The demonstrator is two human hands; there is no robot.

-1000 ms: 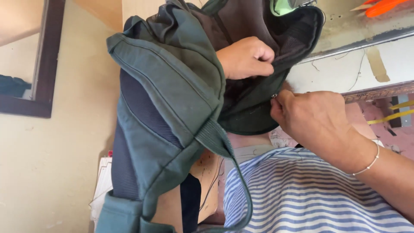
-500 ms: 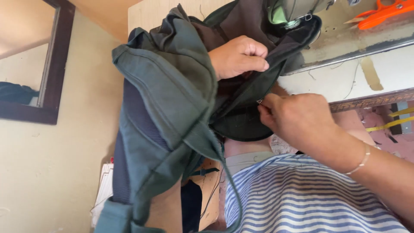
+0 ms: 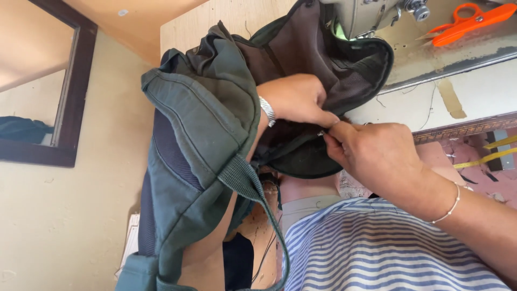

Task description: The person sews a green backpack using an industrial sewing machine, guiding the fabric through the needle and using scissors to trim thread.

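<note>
Wooden sewing table (image 3: 215,21), both hands pinching green backpack (image 3: 199,118), left hand (image 3: 296,99), right hand (image 3: 371,153)

Dark green backpack (image 3: 199,140), soft canvas, draped over the left forearm and hanging down toward the lap. Main opening turned upward, showing dark brown mesh lining (image 3: 318,59). Webbing strap (image 3: 253,188) dangling from the lower side in a loop. Navy padded panel along the left edge. Small metal zipper pull (image 3: 321,132) at the opening's edge, pinched between fingertips.
</note>
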